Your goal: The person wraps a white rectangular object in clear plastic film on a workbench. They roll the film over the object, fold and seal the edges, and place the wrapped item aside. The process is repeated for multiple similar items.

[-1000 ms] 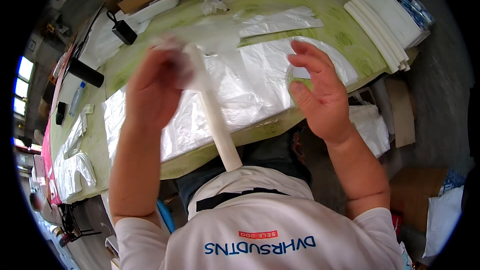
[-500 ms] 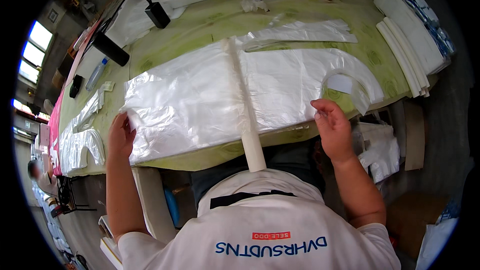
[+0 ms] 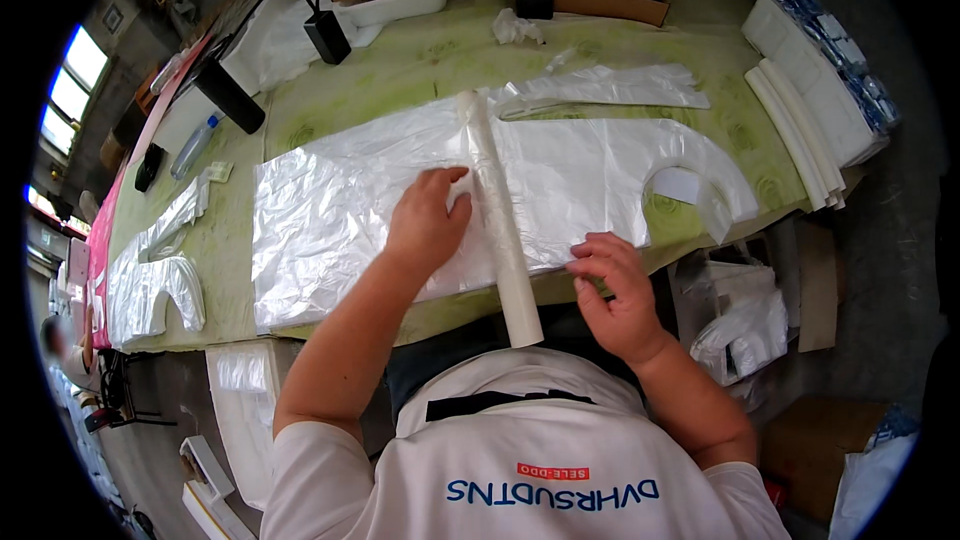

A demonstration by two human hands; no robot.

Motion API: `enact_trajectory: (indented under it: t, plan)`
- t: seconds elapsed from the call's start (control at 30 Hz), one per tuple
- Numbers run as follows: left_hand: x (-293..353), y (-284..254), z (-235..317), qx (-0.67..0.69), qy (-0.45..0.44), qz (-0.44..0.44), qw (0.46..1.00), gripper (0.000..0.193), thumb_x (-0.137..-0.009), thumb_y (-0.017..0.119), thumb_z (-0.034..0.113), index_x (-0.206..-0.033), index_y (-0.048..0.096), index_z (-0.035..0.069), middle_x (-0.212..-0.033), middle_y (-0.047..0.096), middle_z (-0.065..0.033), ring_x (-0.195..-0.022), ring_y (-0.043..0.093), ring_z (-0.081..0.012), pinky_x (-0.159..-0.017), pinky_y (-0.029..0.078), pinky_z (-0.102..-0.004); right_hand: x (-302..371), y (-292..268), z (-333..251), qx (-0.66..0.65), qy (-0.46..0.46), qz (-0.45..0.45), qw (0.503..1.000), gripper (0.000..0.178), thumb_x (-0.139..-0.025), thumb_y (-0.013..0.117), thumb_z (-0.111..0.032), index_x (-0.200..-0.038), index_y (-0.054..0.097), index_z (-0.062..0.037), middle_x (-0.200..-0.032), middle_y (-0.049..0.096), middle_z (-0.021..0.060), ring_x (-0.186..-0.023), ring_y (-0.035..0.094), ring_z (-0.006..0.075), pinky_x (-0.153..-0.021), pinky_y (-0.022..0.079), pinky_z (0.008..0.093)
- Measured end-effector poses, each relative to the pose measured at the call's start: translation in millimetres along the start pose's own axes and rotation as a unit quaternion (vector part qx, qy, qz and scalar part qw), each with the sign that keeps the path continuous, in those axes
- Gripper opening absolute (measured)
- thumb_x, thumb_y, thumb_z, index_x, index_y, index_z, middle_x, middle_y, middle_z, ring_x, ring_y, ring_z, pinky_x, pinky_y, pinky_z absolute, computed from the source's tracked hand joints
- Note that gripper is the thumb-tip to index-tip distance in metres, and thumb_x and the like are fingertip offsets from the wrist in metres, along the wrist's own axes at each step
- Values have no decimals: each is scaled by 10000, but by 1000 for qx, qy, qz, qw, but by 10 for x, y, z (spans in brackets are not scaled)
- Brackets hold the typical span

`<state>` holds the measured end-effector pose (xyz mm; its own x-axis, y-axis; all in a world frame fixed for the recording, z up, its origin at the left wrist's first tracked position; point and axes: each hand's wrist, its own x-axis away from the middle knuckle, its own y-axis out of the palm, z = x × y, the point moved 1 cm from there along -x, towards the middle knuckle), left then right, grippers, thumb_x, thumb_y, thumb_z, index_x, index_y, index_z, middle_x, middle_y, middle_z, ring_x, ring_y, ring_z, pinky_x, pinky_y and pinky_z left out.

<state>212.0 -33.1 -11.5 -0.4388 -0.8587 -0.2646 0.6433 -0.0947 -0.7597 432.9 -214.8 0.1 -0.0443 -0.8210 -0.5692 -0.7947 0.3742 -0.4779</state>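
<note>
A shiny clear plastic sheet (image 3: 340, 210) lies across the table, with a curved cut-out at its right end. A long pale tube (image 3: 515, 285) rests over it, running from the far side to past the table's near edge. Just left of the tube, my left hand (image 3: 432, 220) hovers over or touches the sheet with bent, parted fingers; contact is hard to tell. To the right of the tube, at the sheet's near edge, my right hand (image 3: 618, 298) has its fingers apart. Neither hand shows anything held.
Another cut plastic piece (image 3: 165, 290) lies at the left of the green-covered table (image 3: 400, 65). A black cylinder (image 3: 230, 97), black bottle (image 3: 326, 35) and clear bottle (image 3: 193, 150) stand or lie farther back. White rolls (image 3: 795, 135) lie at the right. Another person (image 3: 75, 360) is at far left.
My left hand has moved right from the sheet's left edge to beside the tube. My right hand has come left and nearer, away from the cut-out. The tube shifts slightly in view.
</note>
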Motion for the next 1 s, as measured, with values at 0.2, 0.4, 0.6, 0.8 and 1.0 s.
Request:
enact_trajectory:
  t: [0.2, 0.4, 0.6, 0.8, 1.0]
  plan:
    - [197, 81, -22, -135, 58, -1, 989, 427, -867, 656, 189, -1275, 628, 65, -1353, 568, -143, -1221, 539, -364, -1081, 391, -482, -88, 297, -82, -17, -24, -91, 995, 355, -799, 735, -79, -1146, 663, -87, -1265, 615, 151, -1277, 513, 397, -1096, 405, 488]
    - [165, -163, 38, -65, 84, 80, 991, 368, -841, 703, 135, -1197, 640, 70, -1282, 590, -151, -1156, 566, -354, -1023, 440, -464, -185, 567, -197, 2, -67, -191, 979, 379, -821, 752, -258, -1159, 665, -111, -1356, 567, 120, -1339, 453, 375, -1125, 322, 594]
    - [158, -369, 437, -1, 333, -70, 940, 353, -857, 719, 156, -1203, 697, 87, -1302, 629, -120, -1230, 566, -362, -1056, 431, -477, -195, 646, -315, 0, -67, -202, 977, 297, -836, 735, -226, -1106, 684, -113, -1320, 586, 109, -1307, 469, 364, -1117, 324, 594]
    - [273, -669, 176, -88, 190, 32, 977, 191, -850, 747, 269, -893, 729, 83, -1022, 715, -46, -1172, 609, -341, -1020, 420, -494, 73, 450, -341, -58, -54, -128, 989, 227, -813, 743, -80, -1034, 695, -99, -1165, 649, 122, -1177, 570, 366, -1082, 399, 563]
    - [663, -707, 100, -197, 80, -160, 964, 607, -928, 659, 366, -1444, 516, 79, -1574, 386, -170, -1506, 248, -389, -1223, 194, -547, 203, 473, -326, -100, -45, -155, 982, 219, -801, 742, -25, -1009, 698, -78, -1129, 672, 127, -1137, 605, 362, -1070, 434, 527]
